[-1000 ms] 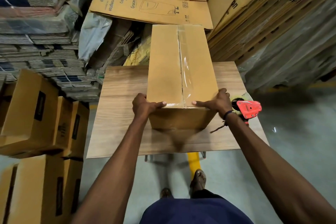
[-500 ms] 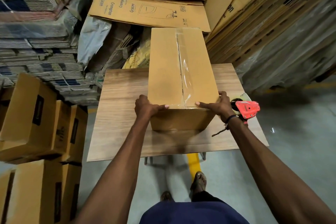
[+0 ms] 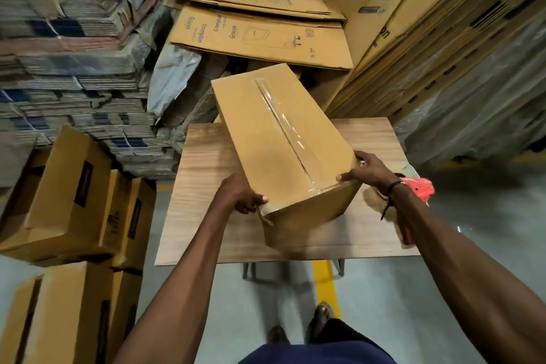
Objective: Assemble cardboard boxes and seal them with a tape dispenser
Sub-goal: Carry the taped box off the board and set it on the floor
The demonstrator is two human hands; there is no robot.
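Centre frame: brown rectangular cardboard box [image 3: 283,139], top seam taped, tilted on wooden counter [image 3: 206,186]. Left hand [image 3: 239,196] and right hand [image 3: 369,170] each grip a near corner, fingers curled. Sealing of this face looks done; stacking likely next.

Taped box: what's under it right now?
The taped box, gripped by the left hand and right hand, sits over the wooden table. Whether its bottom touches is hidden; anything directly beneath is covered.

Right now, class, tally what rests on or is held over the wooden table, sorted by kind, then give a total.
Taped cardboard box: 1
Red tape dispenser: 1
Hands gripping the box: 2, left hand and right hand
Total: 4
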